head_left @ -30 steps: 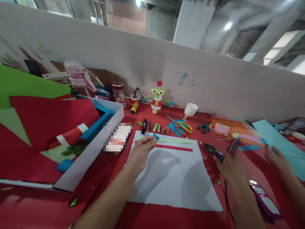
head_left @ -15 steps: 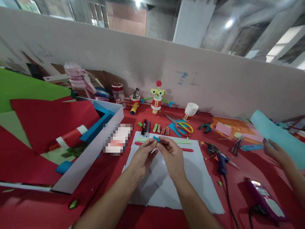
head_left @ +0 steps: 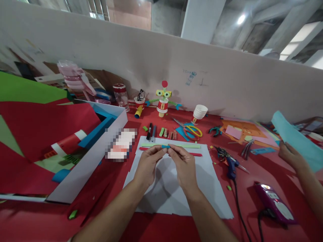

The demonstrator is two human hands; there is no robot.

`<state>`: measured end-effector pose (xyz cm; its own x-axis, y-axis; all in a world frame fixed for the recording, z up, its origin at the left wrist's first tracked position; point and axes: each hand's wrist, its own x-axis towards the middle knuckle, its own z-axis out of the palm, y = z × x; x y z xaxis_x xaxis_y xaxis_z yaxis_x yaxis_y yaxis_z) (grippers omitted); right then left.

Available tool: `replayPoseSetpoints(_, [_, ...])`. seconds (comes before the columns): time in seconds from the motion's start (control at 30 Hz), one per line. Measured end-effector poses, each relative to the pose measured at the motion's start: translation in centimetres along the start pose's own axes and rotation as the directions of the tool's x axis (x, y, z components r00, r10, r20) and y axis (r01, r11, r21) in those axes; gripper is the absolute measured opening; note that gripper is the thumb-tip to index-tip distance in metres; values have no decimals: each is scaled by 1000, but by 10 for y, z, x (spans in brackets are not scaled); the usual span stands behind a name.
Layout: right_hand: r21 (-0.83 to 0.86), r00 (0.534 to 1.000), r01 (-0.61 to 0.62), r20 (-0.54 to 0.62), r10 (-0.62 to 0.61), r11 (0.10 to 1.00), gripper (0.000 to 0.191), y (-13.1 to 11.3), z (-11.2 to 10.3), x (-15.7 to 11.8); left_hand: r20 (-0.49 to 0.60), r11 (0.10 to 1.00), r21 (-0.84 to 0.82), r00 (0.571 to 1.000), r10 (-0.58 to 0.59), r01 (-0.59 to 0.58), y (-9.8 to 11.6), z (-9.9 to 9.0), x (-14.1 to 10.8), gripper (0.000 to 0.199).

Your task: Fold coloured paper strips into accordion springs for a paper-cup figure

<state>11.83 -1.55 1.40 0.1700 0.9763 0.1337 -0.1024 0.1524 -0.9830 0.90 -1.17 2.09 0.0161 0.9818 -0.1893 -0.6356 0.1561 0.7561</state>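
Between the fingertips of my left hand [head_left: 151, 163] and my right hand [head_left: 183, 164] is a small blue paper piece [head_left: 165, 146], pinched from both sides. Both hands hover over a stack of white paper [head_left: 171, 198]. Just beyond the fingers lie a light green paper strip [head_left: 186, 146] and a red paper strip [head_left: 196, 154]. Small folded green and red paper springs [head_left: 165, 132] sit behind the sheets, with two pens [head_left: 151, 132] to their left. Scissors with yellow and orange handles [head_left: 193, 131] rest on blue paper.
At left stands a white box [head_left: 87, 158] of coloured paper. A paper-cup robot figure [head_left: 163, 105] and stacked paper cups [head_left: 200, 112] stand at the back. On the right are a glue gun [head_left: 231, 166], a purple device [head_left: 275, 203] and another person's hand [head_left: 290, 154] holding light blue paper [head_left: 302, 141].
My fingers have shifted on the blue piece, which now lies level between both hands instead of sticking up at an angle. The view has shifted slightly.
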Motion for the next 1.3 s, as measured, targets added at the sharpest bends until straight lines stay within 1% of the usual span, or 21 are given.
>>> replayPoseSetpoints(0.1, [20, 999, -44, -6, 44, 999, 19, -3, 0, -1, 27, 997, 55, 999, 45, -47, 1, -1, -1, 9])
replayPoseSetpoints(0.17, [70, 997, -80, -10, 81, 994, 17, -5, 0, -1, 36, 998, 47, 998, 42, -43, 1, -3, 0, 8])
replayPoseSetpoints(0.23, [135, 992, -119, -12, 122, 984, 14, -7, 0, 1, 31, 1000, 6, 999, 10, -10, 1, -6, 2, 8])
replayPoseSetpoints(0.3, [201, 983, -183, 7, 185, 962, 12, -8, -1, 2, 24, 998, -30, 998, -55, 56, 1, -8, 5, 6])
replayPoseSetpoints(0.37, [243, 972, -235, 39, 233, 941, 11, -8, -1, 4, 25, 992, -35, 992, -124, 125, 1, -10, 7, 7])
replayPoseSetpoints(0.43, [253, 969, -247, 56, 241, 935, 11, -8, -1, 4, 28, 988, -13, 987, -155, 156, 0, -12, 9, 10])
replayPoseSetpoints(0.6, [221, 976, -217, 49, 211, 951, 11, -8, 1, 1, 12, 992, 34, 993, -118, 118, -3, -14, 10, 17])
replayPoseSetpoints(0.73, [190, 983, -181, 29, 179, 965, 10, -10, 3, -1, -7, 994, 42, 995, -104, 105, -2, -11, 8, 21])
replayPoseSetpoints(0.87, [133, 993, -110, -18, 114, 985, 10, -9, 5, -4, -7, 996, 49, 997, -74, 74, 0, -6, 5, 21])
replayPoseSetpoints(1.0, [61, 997, -63, -44, 65, 996, 14, -4, 5, -6, 7, 996, 68, 999, -51, 51, 0, -5, 4, 19])
replayPoseSetpoints(1.1, [25, 999, -36, -36, 37, 999, 17, -3, 4, -7, 14, 997, 70, 999, -42, 41, -1, -6, 5, 19])
replayPoseSetpoints(1.3, [-2, 999, 32, 2, -32, 999, 15, -3, 2, -6, 33, 997, 74, 999, -14, 12, -1, -7, 6, 18])
